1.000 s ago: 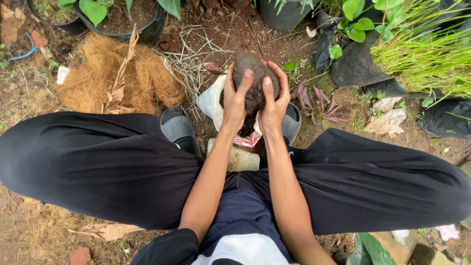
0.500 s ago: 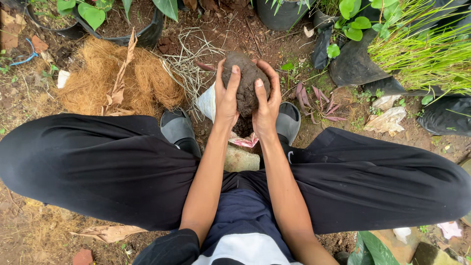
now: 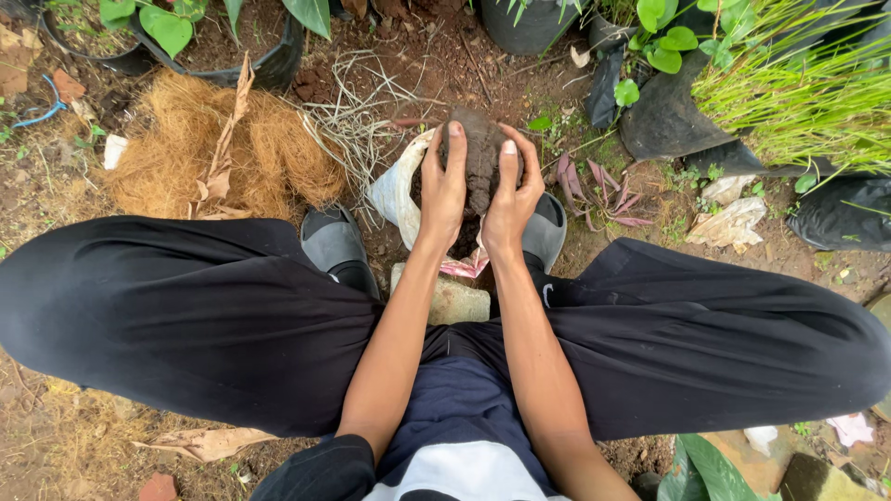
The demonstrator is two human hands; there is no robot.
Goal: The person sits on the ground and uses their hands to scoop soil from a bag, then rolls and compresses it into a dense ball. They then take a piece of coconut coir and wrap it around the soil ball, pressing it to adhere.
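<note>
Both hands clasped round a dark ball of soil (image 3: 481, 160), left hand (image 3: 444, 186) on one flank, right hand (image 3: 512, 190) on the other, fingers spread and pointing away, thumbs along the near side; grip closed on the clod from both sides, palms pressed in. Compared with a second ago, held at much the same spot but slightly lower and nearer the white sack (image 3: 394, 190) beneath, fingers re-set higher over the top. Judged from that: shaping or compacting under way, not yet set down. Ball itself dark brown, rough, crumbly-looking, roughly round, a little taller than wide, lower part hidden behind wrists. Below the wrists, a pale stone block (image 3: 452, 299) on the ground between the legs, a scrap of pink-and-white wrapper (image 3: 467, 266) just above it. Grey sandals (image 3: 334, 243) to either side of the sack, black trousers spread wide. Further out, a heap of coconut fibre (image 3: 218, 148) on the left, dry roots beside it, black pots (image 3: 251, 63) with green leaves along the top, grass clumps (image 3: 789, 83) in black bags at upper right.
</note>
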